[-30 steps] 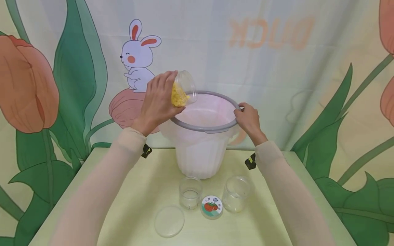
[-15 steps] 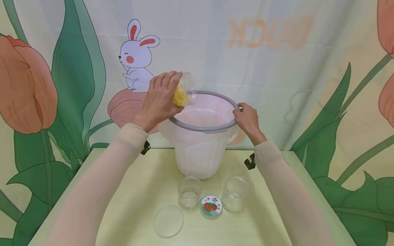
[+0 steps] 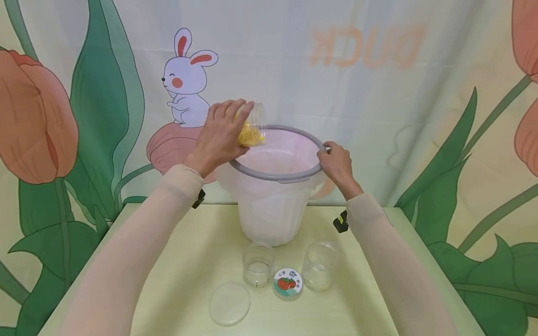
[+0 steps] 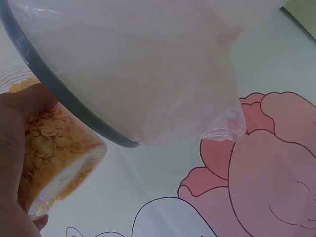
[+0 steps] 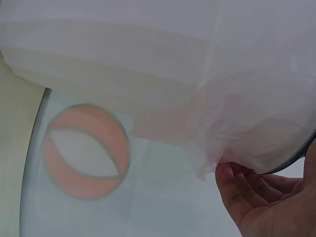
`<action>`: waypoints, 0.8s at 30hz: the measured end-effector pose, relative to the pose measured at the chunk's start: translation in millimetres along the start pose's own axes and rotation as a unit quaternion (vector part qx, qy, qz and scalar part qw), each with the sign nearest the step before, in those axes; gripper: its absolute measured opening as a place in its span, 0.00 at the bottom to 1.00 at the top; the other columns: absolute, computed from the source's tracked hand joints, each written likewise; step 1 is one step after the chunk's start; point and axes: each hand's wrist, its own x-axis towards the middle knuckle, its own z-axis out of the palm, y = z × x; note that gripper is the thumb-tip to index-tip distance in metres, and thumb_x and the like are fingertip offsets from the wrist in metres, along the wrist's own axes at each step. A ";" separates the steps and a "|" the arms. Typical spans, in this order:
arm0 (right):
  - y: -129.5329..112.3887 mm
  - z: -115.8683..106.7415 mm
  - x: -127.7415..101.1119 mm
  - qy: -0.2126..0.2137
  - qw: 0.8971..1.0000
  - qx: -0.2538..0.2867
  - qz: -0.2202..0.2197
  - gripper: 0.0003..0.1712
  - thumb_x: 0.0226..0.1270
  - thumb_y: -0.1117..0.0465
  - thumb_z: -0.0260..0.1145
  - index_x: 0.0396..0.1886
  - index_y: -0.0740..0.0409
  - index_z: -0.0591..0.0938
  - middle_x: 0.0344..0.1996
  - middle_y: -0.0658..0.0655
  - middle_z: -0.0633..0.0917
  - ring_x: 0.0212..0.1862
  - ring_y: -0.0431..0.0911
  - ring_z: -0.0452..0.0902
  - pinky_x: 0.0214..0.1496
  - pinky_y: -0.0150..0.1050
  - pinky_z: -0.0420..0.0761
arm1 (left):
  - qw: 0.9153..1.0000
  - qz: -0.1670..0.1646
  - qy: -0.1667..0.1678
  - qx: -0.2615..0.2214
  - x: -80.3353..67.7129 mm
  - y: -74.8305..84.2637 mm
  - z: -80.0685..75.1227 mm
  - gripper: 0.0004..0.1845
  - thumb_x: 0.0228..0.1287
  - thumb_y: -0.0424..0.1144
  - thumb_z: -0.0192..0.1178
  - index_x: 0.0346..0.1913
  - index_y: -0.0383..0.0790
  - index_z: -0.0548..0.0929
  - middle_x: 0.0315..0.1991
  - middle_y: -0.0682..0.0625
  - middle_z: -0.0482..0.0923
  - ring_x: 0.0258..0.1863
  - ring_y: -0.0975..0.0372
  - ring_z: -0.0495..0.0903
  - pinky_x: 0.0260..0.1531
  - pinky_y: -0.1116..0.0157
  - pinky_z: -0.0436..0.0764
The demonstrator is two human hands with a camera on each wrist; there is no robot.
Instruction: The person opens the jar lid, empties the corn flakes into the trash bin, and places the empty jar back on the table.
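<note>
A white bin (image 3: 272,205) with a grey rim (image 3: 275,177) and a pale plastic liner stands at the back of the yellow-green table (image 3: 189,261). My left hand (image 3: 220,135) grips a clear jar of yellow flakes (image 3: 251,128), tipped mouth-down over the bin's left rim. In the left wrist view the jar (image 4: 52,163) sits against the grey rim (image 4: 59,94), held by my left hand (image 4: 12,163). My right hand (image 3: 336,163) grips the rim on the right side; its fingers (image 5: 247,195) curl under the liner (image 5: 237,128).
In front of the bin stand two clear empty jars (image 3: 258,263) (image 3: 320,265). A lid with a tomato label (image 3: 287,282) lies between them, and a clear lid (image 3: 229,303) lies to the left. A printed cloth backdrop (image 3: 357,70) hangs behind the table.
The jar has tipped further over the bin's rim and moved slightly right and down. My right hand has stayed on the rim.
</note>
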 end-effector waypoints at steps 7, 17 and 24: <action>-0.6 -0.7 -0.3 0.001 1.000 -0.003 -0.002 0.31 0.69 0.53 0.51 0.70 0.58 0.70 0.54 0.64 0.83 0.46 0.55 0.84 0.46 0.47 0.82 | 0.999 0.022 -0.019 0.028 3.7 1.0 -0.4 0.55 0.47 0.51 0.74 0.76 0.46 0.54 0.72 0.42 0.60 0.70 0.46 0.60 0.71 0.44 0.58; -0.5 -0.6 -0.1 0.000 1.000 -0.006 0.004 0.31 0.68 0.54 0.51 0.69 0.58 0.70 0.54 0.64 0.83 0.48 0.56 0.83 0.49 0.48 0.82 | 0.997 0.040 -0.033 0.062 5.6 2.1 3.5 0.54 0.49 0.51 0.72 0.76 0.46 0.53 0.73 0.42 0.59 0.70 0.47 0.59 0.71 0.43 0.59; -0.5 -1.1 -0.8 0.002 1.000 -0.004 0.001 0.31 0.68 0.54 0.51 0.70 0.58 0.71 0.54 0.64 0.83 0.47 0.56 0.84 0.47 0.48 0.82 | 0.996 0.051 -0.027 0.061 7.8 2.0 4.5 0.53 0.49 0.49 0.72 0.75 0.46 0.54 0.72 0.43 0.60 0.70 0.47 0.59 0.71 0.43 0.58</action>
